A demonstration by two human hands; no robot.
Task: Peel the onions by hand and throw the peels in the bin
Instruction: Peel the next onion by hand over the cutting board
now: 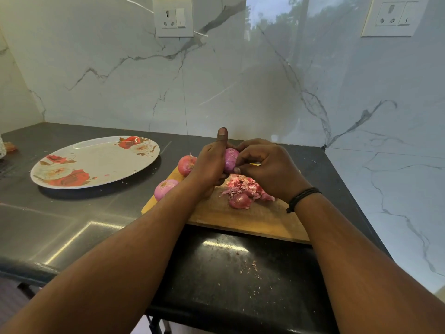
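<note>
both bare forearms reach forward and converge at centre. left hand (210, 162) curled, thumb raised straight up, gripping a small purple-pink peeled onion (231, 159). right hand (265, 168) knuckles up, fingers bent, fingertips (237, 170) pinching at the onion's side. black braided band (302, 197) on right wrist.

it was a home kitchen: a dark stone worktop (72, 227) ran beneath marble-look wall tiles (120, 75) with a socket (173, 17), carrying a wooden cutting board (252, 218) and a flowered plate (96, 162).
</note>
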